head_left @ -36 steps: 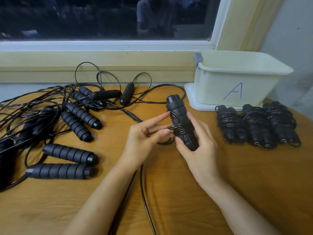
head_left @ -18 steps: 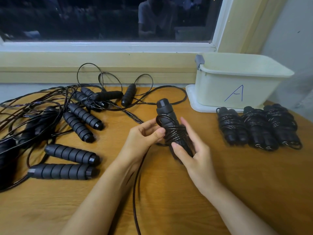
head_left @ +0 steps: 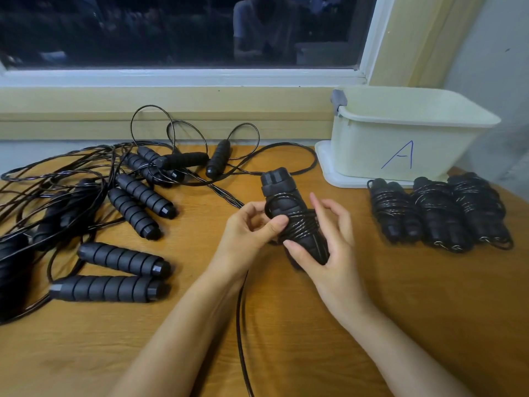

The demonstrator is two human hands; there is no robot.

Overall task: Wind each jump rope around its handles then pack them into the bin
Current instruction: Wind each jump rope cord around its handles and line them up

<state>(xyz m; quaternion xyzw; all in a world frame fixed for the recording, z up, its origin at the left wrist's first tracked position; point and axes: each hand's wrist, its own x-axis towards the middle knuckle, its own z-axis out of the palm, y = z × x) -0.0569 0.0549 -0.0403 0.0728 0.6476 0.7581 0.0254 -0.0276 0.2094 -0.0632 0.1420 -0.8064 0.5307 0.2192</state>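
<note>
While both hands meet over the middle of the worktop (head_left: 372, 325), a pair of black handles (head_left: 289, 213) held side by side stands tilted between them, caps toward the window. The right hand (head_left: 329, 253) cups the lower end, thumb laid across the front and fingers curled behind; that end is hidden in the palm. The left hand (head_left: 252, 233) pinches the cord (head_left: 300, 224) where several turns already circle the handles, with one loose loop standing off just above the thumb. Whether the handles rest on the wood or are lifted clear cannot be told. A free length of cord (head_left: 242, 325) runs down from under the left wrist and is cut off by the bottom edge.

To the right, three wound bundles (head_left: 438, 213) lie side by side, touching or nearly so, just in front of the cream bin (head_left: 400, 133). It is marked with a blue "A" and stands on a pale lid or tray (head_left: 323, 156); its inside is not visible from this angle.

To the left sprawls a tangle of unwound ropes (head_left: 71, 173), with ribbed foam handles (head_left: 123, 259) lying among and in front of the loops; the far-left ones are cut off by the frame and blur into a dark mass. Behind runs a window sill (head_left: 171, 110) under dark glass.
</note>
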